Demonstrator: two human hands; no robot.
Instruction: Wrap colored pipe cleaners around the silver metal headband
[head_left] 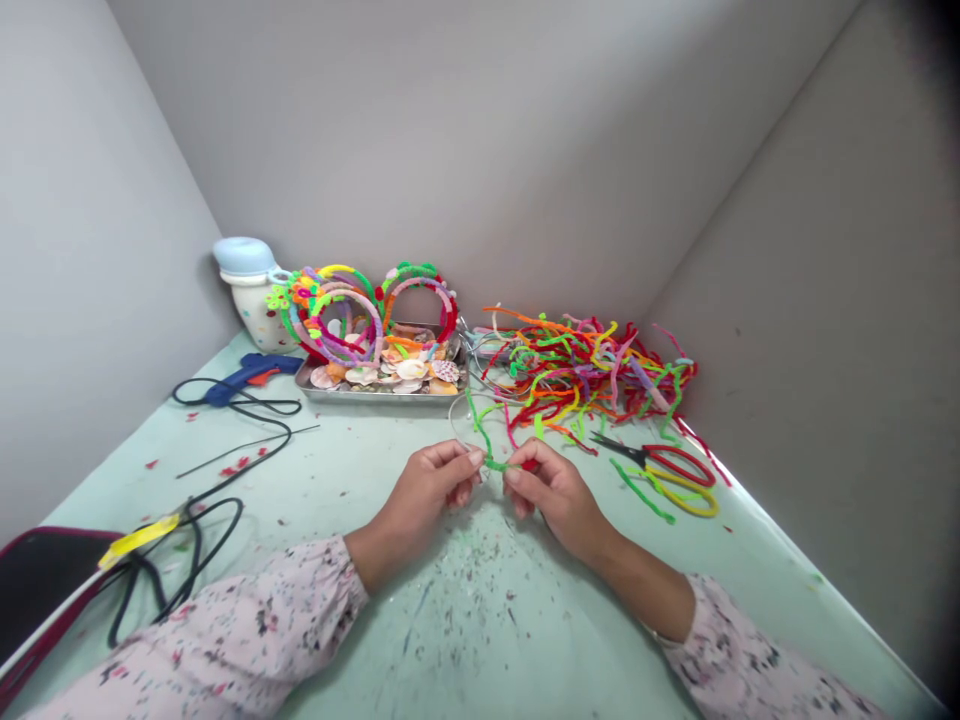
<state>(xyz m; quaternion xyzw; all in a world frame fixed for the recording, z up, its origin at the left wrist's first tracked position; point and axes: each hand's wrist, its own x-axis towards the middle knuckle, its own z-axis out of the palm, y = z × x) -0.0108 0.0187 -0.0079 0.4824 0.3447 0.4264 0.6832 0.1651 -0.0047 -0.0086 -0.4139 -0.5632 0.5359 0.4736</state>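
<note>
A thin, pale metal headband (453, 408) curves up from between my hands, with a green pipe cleaner (482, 425) at its near end. My left hand (433, 483) pinches the band between thumb and fingertips. Just to the right, my right hand (551, 490) is closed in a pinch on the green pipe cleaner. Green fuzz spans the short gap between both sets of fingertips, and one loose end sticks up and away from me. A bit of red shows by my right fingertips. What lies inside the fingers is hidden.
A metal tray (375, 397) holds shells and several pipe-cleaner-wrapped headbands (352, 345). Behind it stands a blue-lidded cup (251, 300). A blue glue gun (244, 378) and black cords lie left. Right are tangled pipe cleaners (577, 370) and scissors (675, 475).
</note>
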